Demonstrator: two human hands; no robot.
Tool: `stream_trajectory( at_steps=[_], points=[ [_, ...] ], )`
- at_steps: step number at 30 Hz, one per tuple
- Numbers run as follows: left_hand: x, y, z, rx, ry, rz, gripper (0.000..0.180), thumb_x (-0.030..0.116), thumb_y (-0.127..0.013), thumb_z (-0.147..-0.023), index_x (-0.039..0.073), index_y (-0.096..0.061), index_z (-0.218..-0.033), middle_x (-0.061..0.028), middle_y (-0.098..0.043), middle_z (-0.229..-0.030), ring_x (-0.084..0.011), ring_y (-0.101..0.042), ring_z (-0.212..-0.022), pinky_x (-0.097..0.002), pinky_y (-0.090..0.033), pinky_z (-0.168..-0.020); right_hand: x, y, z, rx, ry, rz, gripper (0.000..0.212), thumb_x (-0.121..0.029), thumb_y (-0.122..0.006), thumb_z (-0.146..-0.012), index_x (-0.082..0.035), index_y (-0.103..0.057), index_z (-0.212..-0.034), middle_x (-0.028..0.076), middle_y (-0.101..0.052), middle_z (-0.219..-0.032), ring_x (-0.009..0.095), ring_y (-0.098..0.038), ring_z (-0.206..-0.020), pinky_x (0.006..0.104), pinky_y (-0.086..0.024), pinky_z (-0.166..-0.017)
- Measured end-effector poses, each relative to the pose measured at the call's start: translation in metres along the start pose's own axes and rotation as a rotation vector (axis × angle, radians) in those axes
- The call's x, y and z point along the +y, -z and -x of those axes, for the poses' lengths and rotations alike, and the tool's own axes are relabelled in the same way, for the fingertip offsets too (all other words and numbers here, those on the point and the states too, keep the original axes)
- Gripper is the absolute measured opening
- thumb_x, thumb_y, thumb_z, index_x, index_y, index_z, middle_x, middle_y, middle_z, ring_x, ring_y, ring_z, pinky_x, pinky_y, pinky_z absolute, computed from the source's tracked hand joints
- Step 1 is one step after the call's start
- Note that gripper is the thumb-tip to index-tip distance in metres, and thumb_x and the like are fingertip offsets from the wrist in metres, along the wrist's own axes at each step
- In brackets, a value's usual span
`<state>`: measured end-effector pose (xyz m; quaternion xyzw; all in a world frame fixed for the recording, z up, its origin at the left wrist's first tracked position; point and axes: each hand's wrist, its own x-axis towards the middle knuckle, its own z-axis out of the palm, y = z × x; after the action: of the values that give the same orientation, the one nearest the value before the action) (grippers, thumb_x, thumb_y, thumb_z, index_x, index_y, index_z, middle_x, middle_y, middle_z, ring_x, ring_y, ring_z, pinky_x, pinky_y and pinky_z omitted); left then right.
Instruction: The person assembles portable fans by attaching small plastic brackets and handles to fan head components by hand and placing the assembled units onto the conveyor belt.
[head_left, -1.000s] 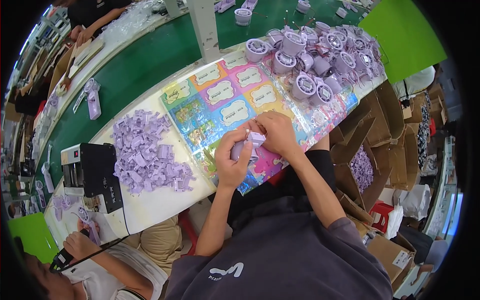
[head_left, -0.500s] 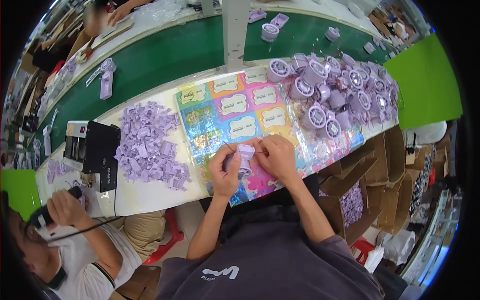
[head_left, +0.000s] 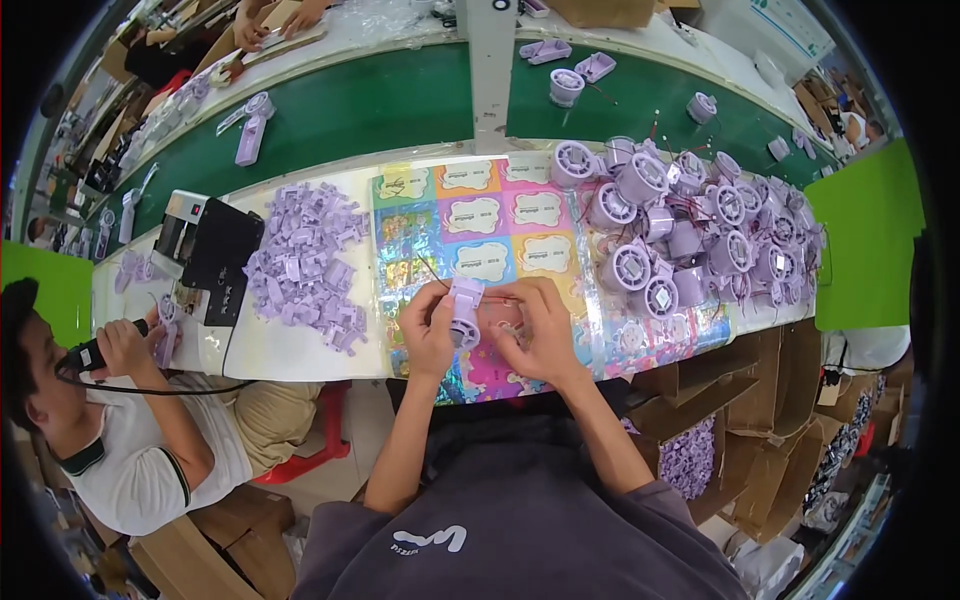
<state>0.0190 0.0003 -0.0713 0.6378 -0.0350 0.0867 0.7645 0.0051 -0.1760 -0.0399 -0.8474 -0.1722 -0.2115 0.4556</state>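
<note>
Over the colourful printed sheet point(head_left: 478, 217), my left hand point(head_left: 428, 335) is closed around a lilac plastic fan housing point(head_left: 464, 332). A small blocky lilac piece point(head_left: 466, 290) sits at the housing's upper end. Thin dark and red wires stick out on both sides of it. My right hand point(head_left: 545, 335) is just to the right, its fingers reaching toward the block by a red wire point(head_left: 497, 298). Its thumb stands apart lower down; whether a fingertip touches the wire is too small to tell.
Small lilac parts point(head_left: 305, 265) lie heaped at left, beside a black-and-white device point(head_left: 222, 255). Wired lilac fan housings point(head_left: 690, 225) pile up at right. A green conveyor belt point(head_left: 380, 100) runs behind a metal post point(head_left: 490, 80). A co-worker point(head_left: 150, 420) sits at left; cardboard boxes point(head_left: 760, 400) stand at right.
My right thumb has come away from the fingers, which earlier pinched the red wire. The housing in my left hand has turned slightly. The whole view has shifted.
</note>
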Motion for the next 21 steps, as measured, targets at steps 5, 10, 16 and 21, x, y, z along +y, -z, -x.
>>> stream_trajectory(
  at_steps=[5,10,16,21],
  points=[
    [0.001,-0.008,-0.007,-0.124,0.013,-0.035,0.013,0.005,-0.058,-0.096,-0.006,-0.064,-0.100,-0.0043,-0.068,-0.095,-0.0077,-0.060,-0.085,-0.0238,-0.049,-0.076,0.010,0.003,0.005,0.017,-0.114,-0.182,0.041,-0.016,-0.076,-0.083,-0.002,-0.063,-0.119,0.011,-0.065,-0.096,0.025,-0.064,-0.082,0.0346,-0.051,-0.069],
    [0.000,-0.018,-0.019,-0.244,0.062,-0.025,0.010,0.004,-0.060,-0.095,-0.005,-0.065,-0.097,-0.0026,-0.067,-0.092,-0.0068,-0.058,-0.082,-0.0228,-0.047,-0.073,0.015,-0.002,0.010,-0.033,-0.411,-0.509,0.027,-0.011,-0.069,-0.094,0.002,-0.061,-0.116,0.006,-0.064,-0.080,0.012,-0.061,-0.065,0.0253,-0.047,-0.059],
    [0.004,-0.018,-0.026,-0.333,0.053,0.005,0.010,0.004,-0.060,-0.095,-0.004,-0.065,-0.093,-0.0025,-0.066,-0.088,-0.0060,-0.057,-0.077,-0.0224,-0.045,-0.067,0.015,-0.001,0.009,-0.046,-0.521,-0.780,0.022,-0.010,-0.068,-0.095,0.002,-0.061,-0.113,0.000,-0.063,-0.081,0.004,-0.058,-0.069,0.0215,-0.044,-0.058],
    [-0.001,-0.019,-0.025,-0.340,0.084,0.105,0.009,0.004,-0.061,-0.095,-0.003,-0.063,-0.089,-0.0014,-0.063,-0.087,-0.0056,-0.055,-0.077,-0.0224,-0.045,-0.068,0.019,0.001,0.017,-0.125,-0.610,-0.773,0.024,-0.005,-0.064,-0.098,0.002,-0.057,-0.120,0.004,-0.063,-0.103,0.010,-0.062,-0.093,0.0263,-0.051,-0.082]
  ],
)
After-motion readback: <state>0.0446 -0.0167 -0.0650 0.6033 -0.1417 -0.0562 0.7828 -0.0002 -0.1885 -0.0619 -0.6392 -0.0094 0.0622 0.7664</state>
